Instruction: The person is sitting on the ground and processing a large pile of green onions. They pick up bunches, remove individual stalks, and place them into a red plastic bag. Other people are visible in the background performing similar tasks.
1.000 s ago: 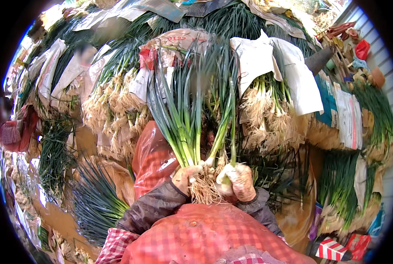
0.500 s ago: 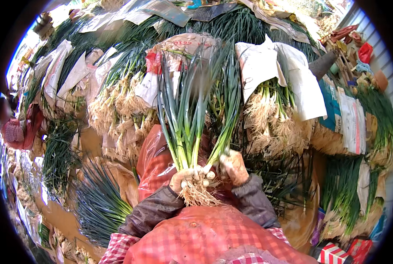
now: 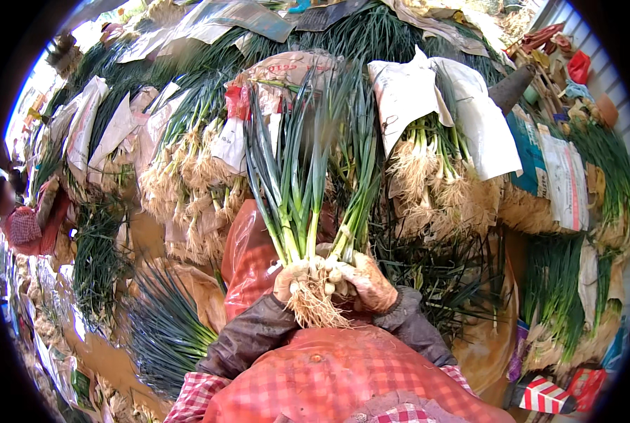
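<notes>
beyond a leafy sheaf (image 3: 167,324) at eight o'clock, the left hand (image 3: 289,282) wraps its fingers round the base of the central green onion bunch (image 3: 302,211) and the right hand (image 3: 373,283), at its five o'clock, grips there too, probably keeping stems together, glossy leaves fanning toward twelve, white bulbs and straggly tan roots toward six.

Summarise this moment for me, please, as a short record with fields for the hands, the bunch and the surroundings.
Left hand: left hand gripping the bunch of spring onions near its bulbs
Right hand: right hand around the bunch's right side, beside the bulbs
Bunch: green leaves pointing away from the person, pale roots toward the red apron
Left side: a fanned pile of spring onions
Beyond: white sheet draped over rooted bunches
</notes>
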`<state>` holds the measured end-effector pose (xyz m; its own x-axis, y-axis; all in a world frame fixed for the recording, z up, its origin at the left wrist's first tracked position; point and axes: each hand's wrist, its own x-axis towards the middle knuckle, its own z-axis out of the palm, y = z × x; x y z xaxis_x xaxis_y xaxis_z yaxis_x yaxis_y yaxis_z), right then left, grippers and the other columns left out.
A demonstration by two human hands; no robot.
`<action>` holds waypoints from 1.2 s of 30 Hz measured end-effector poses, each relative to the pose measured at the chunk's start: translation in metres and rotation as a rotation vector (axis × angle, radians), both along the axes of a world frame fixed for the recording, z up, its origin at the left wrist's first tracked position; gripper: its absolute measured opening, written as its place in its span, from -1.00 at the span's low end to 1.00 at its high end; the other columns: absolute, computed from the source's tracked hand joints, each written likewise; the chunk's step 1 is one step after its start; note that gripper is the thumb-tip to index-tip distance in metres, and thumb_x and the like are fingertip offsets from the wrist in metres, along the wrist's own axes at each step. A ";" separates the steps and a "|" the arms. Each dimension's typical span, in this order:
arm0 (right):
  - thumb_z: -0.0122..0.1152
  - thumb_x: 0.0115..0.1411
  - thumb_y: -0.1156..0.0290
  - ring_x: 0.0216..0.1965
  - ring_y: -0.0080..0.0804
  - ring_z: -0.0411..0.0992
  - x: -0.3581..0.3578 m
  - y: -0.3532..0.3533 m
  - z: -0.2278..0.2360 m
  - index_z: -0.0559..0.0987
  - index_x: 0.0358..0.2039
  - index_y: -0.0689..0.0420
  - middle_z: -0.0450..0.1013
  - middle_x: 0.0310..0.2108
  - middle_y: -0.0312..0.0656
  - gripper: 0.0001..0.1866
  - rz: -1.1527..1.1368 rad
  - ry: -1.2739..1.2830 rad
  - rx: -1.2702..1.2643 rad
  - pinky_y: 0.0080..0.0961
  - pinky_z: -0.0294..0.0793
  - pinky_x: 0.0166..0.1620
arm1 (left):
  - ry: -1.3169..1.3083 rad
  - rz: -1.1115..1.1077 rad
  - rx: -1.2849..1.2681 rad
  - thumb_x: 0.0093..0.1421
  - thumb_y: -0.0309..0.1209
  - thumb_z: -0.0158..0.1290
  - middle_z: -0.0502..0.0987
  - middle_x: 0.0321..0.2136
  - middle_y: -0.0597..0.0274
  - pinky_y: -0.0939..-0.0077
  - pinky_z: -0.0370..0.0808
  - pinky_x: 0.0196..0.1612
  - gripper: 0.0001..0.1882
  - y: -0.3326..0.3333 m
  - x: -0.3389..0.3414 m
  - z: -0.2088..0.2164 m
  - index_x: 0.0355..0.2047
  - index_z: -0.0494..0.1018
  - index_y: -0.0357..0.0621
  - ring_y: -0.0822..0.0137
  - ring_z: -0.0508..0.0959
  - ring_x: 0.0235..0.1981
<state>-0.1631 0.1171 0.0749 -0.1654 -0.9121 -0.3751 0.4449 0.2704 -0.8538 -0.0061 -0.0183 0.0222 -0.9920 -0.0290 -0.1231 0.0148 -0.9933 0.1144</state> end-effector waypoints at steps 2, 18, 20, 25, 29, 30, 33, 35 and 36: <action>0.14 0.25 0.32 -0.22 -0.34 0.52 0.004 -0.002 -0.009 0.55 0.00 0.14 0.56 -0.21 -0.06 -0.67 -0.028 0.389 -0.101 -0.43 0.48 -0.17 | -0.039 -0.010 0.004 0.19 -0.21 0.08 0.49 -0.15 -0.13 0.29 0.60 -0.14 -0.57 -0.002 0.003 0.003 -0.07 0.40 -0.30 0.05 0.55 -0.19; 0.11 0.29 0.21 -0.63 -0.62 0.31 -0.009 -0.041 -0.012 0.53 -0.23 0.20 0.42 -0.58 -0.30 -0.71 -0.041 -0.453 -0.323 -0.70 0.32 -0.51 | 0.000 0.134 0.010 0.19 -0.11 0.09 0.44 -0.02 -0.20 0.38 0.52 -0.38 -0.31 0.010 0.011 0.019 0.22 0.20 -0.25 0.14 0.55 -0.24; 0.04 0.34 0.19 -0.71 -0.58 0.24 -0.012 -0.039 -0.016 0.51 -0.24 0.24 0.37 -0.67 -0.33 -0.68 -0.099 -0.195 -0.122 -0.65 0.20 -0.62 | 0.009 0.058 -0.059 0.17 -0.12 0.11 0.44 -0.07 -0.01 0.42 0.53 -0.34 -0.27 0.004 0.010 0.026 0.25 0.19 -0.24 0.14 0.48 -0.13; 0.11 0.31 0.17 -0.74 -0.67 0.22 -0.015 0.000 0.007 0.49 -0.44 0.11 0.31 -0.68 -0.42 -0.71 -0.193 0.025 0.095 -0.64 0.21 -0.68 | 0.042 0.000 0.015 0.15 -0.10 0.13 0.39 -0.04 0.03 0.46 0.48 -0.35 -0.14 0.003 0.008 0.019 0.34 0.03 -0.20 0.17 0.40 -0.11; 0.06 0.33 0.25 -0.75 -0.63 0.24 -0.023 0.025 0.025 0.52 -0.44 0.16 0.36 -0.67 -0.36 -0.72 -0.295 0.073 0.131 -0.64 0.18 -0.69 | 0.096 -0.065 0.084 0.15 -0.07 0.13 0.40 -0.04 0.01 0.46 0.49 -0.35 -0.13 -0.001 0.014 0.005 0.33 0.01 -0.22 0.25 0.44 -0.18; 0.05 0.33 0.25 -0.68 -0.65 0.29 -0.023 0.021 0.045 0.55 -0.30 0.20 0.41 -0.62 -0.33 -0.73 -0.204 0.224 0.138 -0.67 0.22 -0.65 | 0.113 -0.089 0.070 0.16 -0.07 0.12 0.40 -0.04 0.02 0.45 0.49 -0.35 -0.16 -0.001 0.010 0.002 0.31 0.04 -0.22 0.25 0.44 -0.17; -0.01 0.33 0.19 -0.53 -0.64 0.42 -0.016 -0.004 -0.017 0.41 0.11 0.27 0.54 -0.16 -0.16 -0.53 -0.197 -0.107 -0.085 -0.75 0.34 -0.50 | 0.093 -0.104 0.009 0.18 -0.08 0.11 0.40 0.03 0.05 0.42 0.51 -0.33 -0.23 0.003 0.002 0.012 0.26 0.13 -0.25 0.23 0.47 -0.17; 0.03 0.30 0.22 -0.46 -0.69 0.40 -0.008 -0.027 -0.016 0.32 0.22 0.27 0.52 -0.12 -0.20 -0.45 -0.201 -0.281 -0.164 -0.80 0.30 -0.46 | -0.003 -0.040 -0.063 0.15 -0.06 0.13 0.41 0.03 0.03 0.39 0.53 -0.30 -0.18 0.006 0.000 0.024 0.27 0.11 -0.26 0.20 0.51 -0.21; 0.04 0.29 0.22 -0.47 -0.70 0.36 -0.006 -0.037 -0.016 0.29 0.24 0.27 0.52 -0.16 -0.24 -0.42 -0.215 -0.353 -0.196 -0.81 0.29 -0.45 | -0.012 -0.028 -0.074 0.14 -0.06 0.13 0.41 0.02 0.04 0.40 0.54 -0.28 -0.20 0.005 0.002 0.026 0.25 0.13 -0.28 0.20 0.50 -0.18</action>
<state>-0.1687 0.0804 0.0591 -0.2522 -0.9304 -0.2659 0.7462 -0.0121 -0.6656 -0.0042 -0.0137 0.0486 -0.9909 -0.0104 -0.1339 -0.0150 -0.9822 0.1874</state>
